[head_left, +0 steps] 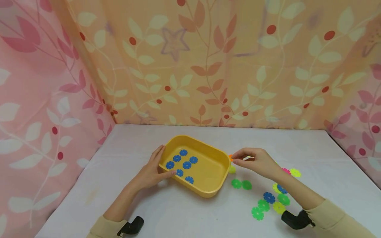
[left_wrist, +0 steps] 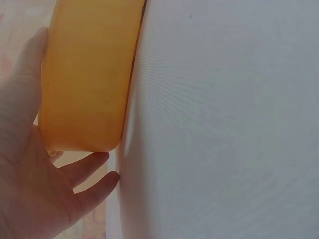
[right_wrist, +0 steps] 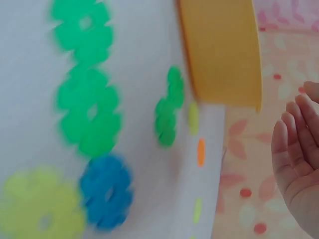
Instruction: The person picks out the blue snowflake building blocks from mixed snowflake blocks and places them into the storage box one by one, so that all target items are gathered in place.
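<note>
Plain yellow on tub (head_left: 211, 168). Solid blue on seven discs (head_left: 187, 165) inside. Green, yellow, blue, pink, orange across loose discs (head_left: 257, 213). White on tablecloth (head_left: 143, 142), beige on sleeves (head_left: 342, 218). On peach back curtain (head_left: 190, 79): pink and cream leaves, red dots, purple star outlines.

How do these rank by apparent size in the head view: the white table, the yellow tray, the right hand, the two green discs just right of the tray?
1. White table
2. Yellow tray
3. Right hand
4. Left green disc and right green disc: they look alike, so left unranked.
</note>
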A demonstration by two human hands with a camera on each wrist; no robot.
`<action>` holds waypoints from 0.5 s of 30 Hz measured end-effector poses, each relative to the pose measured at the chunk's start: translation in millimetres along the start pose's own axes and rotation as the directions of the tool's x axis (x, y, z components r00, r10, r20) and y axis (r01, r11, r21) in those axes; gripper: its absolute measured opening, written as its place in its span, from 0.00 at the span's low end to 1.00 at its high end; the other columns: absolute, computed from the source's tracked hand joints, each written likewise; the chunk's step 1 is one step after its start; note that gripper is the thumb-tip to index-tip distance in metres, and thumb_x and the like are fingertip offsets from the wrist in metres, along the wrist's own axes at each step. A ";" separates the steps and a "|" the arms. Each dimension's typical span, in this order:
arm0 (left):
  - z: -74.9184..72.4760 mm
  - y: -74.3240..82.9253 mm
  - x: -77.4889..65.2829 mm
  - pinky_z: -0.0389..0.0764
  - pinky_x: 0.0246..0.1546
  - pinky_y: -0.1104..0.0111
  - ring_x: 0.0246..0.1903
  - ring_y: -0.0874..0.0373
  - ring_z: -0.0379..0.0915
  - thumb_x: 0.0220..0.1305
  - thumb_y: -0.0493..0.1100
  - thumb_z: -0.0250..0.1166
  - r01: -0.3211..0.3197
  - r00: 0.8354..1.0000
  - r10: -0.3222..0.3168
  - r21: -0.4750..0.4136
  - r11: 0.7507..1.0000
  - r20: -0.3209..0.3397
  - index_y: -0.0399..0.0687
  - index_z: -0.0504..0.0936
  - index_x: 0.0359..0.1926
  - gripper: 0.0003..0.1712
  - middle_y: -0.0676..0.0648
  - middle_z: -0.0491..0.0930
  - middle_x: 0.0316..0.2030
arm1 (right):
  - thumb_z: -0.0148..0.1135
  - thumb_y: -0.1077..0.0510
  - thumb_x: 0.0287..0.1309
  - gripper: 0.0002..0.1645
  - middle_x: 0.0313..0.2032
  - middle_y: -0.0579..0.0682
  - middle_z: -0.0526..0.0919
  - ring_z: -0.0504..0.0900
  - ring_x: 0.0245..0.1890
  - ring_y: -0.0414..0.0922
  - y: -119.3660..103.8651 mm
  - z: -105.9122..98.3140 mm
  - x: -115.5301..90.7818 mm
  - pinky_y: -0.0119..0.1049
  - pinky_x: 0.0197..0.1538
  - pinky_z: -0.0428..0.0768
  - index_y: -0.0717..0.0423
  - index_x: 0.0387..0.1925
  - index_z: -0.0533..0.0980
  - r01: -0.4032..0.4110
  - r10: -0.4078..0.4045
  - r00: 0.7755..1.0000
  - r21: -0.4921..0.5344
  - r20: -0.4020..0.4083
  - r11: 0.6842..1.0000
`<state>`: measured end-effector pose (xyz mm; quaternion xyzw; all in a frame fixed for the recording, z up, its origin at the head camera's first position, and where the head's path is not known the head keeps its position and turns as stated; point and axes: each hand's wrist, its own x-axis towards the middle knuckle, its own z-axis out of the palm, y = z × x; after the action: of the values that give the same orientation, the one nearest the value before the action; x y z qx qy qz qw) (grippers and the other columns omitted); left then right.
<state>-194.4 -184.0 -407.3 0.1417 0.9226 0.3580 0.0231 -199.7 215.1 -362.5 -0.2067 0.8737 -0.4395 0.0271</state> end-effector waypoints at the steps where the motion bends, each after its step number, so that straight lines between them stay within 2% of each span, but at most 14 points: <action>1: 0.3 -0.2 0.2 0.56 0.64 0.39 0.72 0.41 0.45 0.53 0.70 0.67 0.001 1.000 -0.001 -0.001 1.000 0.001 0.54 0.40 0.78 0.64 0.54 0.35 0.77 | 0.67 0.45 0.59 0.15 0.40 0.41 0.84 0.80 0.42 0.43 4.7 -4.6 -5.8 0.31 0.45 0.81 0.48 0.44 0.83 -0.022 0.022 1.000 -0.007 -0.011 1.000; 6: 1.5 -1.8 1.1 0.54 0.65 0.39 0.73 0.41 0.43 0.53 0.70 0.67 0.003 1.000 -0.003 -0.005 1.000 0.001 0.53 0.40 0.78 0.64 0.53 0.35 0.77 | 0.67 0.44 0.59 0.19 0.40 0.42 0.85 0.80 0.42 0.41 25.8 -23.7 -32.3 0.30 0.44 0.80 0.51 0.45 0.83 -0.119 0.115 0.992 -0.059 -0.060 0.991; 12: 2.0 -3.6 1.5 0.54 0.65 0.39 0.73 0.41 0.43 0.53 0.70 0.67 0.000 1.000 0.000 0.002 1.000 -0.007 0.53 0.40 0.78 0.65 0.50 0.36 0.77 | 0.67 0.43 0.59 0.18 0.40 0.42 0.85 0.79 0.40 0.36 48.6 -38.8 -56.2 0.30 0.39 0.79 0.49 0.44 0.84 -0.183 0.173 0.981 -0.126 -0.087 0.975; 15: 2.7 -3.8 1.9 0.54 0.65 0.39 0.73 0.42 0.42 0.53 0.70 0.67 -0.002 1.000 0.002 0.005 1.000 -0.005 0.53 0.40 0.78 0.65 0.50 0.36 0.77 | 0.67 0.44 0.59 0.17 0.39 0.43 0.84 0.78 0.36 0.37 59.1 -43.2 -64.8 0.31 0.36 0.79 0.49 0.45 0.84 -0.214 0.199 0.975 -0.163 -0.102 0.963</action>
<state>-196.7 -184.4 -411.7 0.1419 0.9234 0.3561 0.0199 -170.4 304.0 -390.8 -0.0971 0.9257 -0.3651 0.0174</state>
